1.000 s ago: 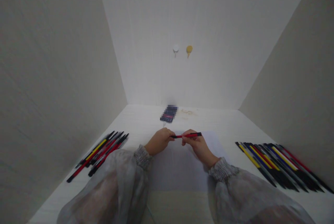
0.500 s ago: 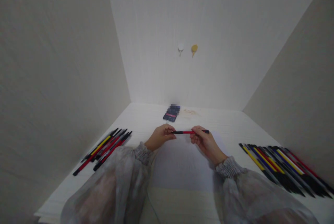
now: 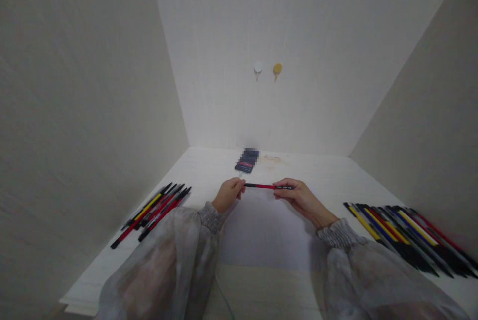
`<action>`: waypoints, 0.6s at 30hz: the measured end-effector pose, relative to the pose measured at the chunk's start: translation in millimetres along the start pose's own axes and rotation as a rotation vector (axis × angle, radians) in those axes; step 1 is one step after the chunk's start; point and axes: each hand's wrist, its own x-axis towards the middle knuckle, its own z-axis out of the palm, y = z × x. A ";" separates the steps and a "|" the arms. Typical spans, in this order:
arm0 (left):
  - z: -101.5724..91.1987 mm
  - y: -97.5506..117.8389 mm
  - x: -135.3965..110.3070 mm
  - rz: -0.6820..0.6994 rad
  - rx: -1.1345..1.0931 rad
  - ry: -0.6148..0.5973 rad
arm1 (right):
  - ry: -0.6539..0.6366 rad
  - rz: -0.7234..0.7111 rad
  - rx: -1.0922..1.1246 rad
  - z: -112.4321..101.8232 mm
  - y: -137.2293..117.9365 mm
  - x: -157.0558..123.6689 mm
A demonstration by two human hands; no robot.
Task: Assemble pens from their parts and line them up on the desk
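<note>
A slim red and black pen [image 3: 264,186] lies level between my two hands, above a pale sheet [image 3: 265,240]. My left hand [image 3: 228,193] pinches its black left end between thumb and fingers. My right hand [image 3: 297,196] is closed on the black right end, with the thumb and fingers along it. Whether that dark right end is a separate cap cannot be made out. Several pens in red, yellow and black [image 3: 157,210] lie in a loose pile to the left of my left sleeve.
A larger row of multicoloured pens [image 3: 403,235] lies at the right. A phone [image 3: 246,161] with a cable rests near the back wall, which carries a white hook [image 3: 258,67] and a yellow hook [image 3: 277,69]. Side walls enclose the white table [image 3: 313,168].
My right hand has turned on the pen, its fingers now straighter along the right end. The pen has risen slightly in view, and my left fingers have drawn in on its tip.
</note>
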 end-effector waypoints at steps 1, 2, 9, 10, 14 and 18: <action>-0.2 -0.7 -0.1 0.001 0.015 0.005 | -0.040 0.042 0.017 -0.5 -1.9 -1.1; -0.5 -1.2 -0.2 0.006 0.025 0.014 | -0.071 0.093 0.026 -0.9 -3.0 -2.2; -0.5 -2.8 1.3 0.001 -0.138 0.038 | -0.096 0.263 -0.189 -3.6 5.8 -1.7; 0.1 -2.8 1.7 -0.020 -0.174 0.023 | -0.069 0.232 -0.187 -4.1 7.3 -0.3; 4.2 -2.5 1.9 -0.087 -0.212 -0.022 | 0.081 0.128 -0.125 -7.0 9.9 5.1; 7.3 -1.2 0.7 -0.093 -0.247 -0.004 | 0.103 0.249 -0.038 -10.1 12.4 6.2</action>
